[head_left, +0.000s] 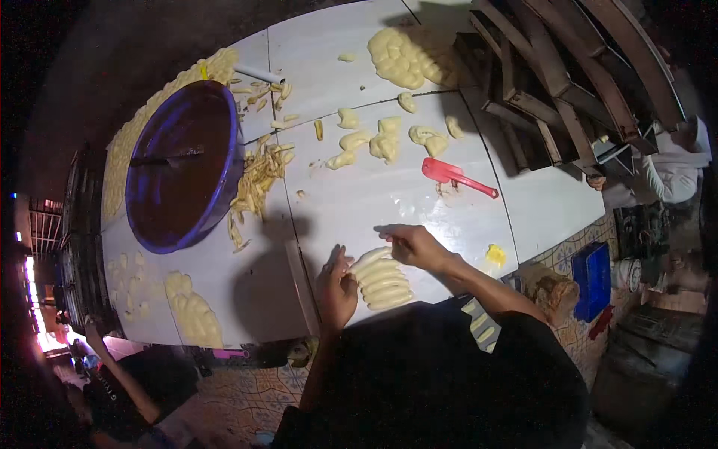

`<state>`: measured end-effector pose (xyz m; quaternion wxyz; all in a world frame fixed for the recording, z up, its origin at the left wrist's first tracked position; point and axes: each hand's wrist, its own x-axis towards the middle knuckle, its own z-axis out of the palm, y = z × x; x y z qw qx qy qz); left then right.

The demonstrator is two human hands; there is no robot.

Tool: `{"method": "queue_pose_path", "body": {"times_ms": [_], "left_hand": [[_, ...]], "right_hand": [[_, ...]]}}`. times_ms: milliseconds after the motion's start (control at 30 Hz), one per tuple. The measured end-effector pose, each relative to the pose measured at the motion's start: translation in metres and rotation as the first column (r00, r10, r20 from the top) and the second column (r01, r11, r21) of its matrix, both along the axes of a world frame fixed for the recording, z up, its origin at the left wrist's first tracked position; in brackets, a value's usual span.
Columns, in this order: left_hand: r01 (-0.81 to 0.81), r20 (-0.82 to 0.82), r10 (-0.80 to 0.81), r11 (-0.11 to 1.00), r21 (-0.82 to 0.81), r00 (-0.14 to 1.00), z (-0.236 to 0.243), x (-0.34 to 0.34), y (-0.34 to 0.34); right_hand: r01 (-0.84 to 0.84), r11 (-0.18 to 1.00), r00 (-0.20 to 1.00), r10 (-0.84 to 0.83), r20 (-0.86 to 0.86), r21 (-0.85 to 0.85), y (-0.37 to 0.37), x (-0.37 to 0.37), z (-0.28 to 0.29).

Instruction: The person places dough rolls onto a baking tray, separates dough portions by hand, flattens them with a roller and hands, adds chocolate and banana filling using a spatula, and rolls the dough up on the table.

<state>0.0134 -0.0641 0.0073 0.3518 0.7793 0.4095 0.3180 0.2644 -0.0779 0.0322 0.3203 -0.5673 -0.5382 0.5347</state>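
Several pale dough rolls (385,288) lie side by side in a row near the table's front edge. At the far side of the row, the uppermost dough roll (371,260) spans the space between my hands. My left hand (340,293) is at its left end, index finger stretched and the other fingers bent in against the dough. My right hand (417,247) closes at its right end, index finger pointing left and the rest curled. The palms and exact finger contact are partly hidden.
A blue tub (230,179) of brown filling stands left, beside a heap of yellowish strips (259,179). Beyond my hands lie dough pieces (385,140) and a red scraper (458,176). Wooden racks (553,90) stand far right. Another person's arm (127,374) shows lower left.
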Motion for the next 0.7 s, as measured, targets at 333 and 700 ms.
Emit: {"method": "queue_pose_path", "body": {"times_ms": [333,700], "left_hand": [[-0.214,-0.087,0.207,0.973,-0.081,0.975,0.021,0.014,-0.007],[-0.500,-0.286,0.614,0.777,0.381,0.736,-0.036,-0.062,-0.004]], "right_hand": [[-0.093,0.881,0.944,-0.070,0.322,0.465,0.042,0.005,-0.021],[-0.735,0.546,0.665,0.697,0.268,0.402,0.103,-0.071,-0.033]]}}
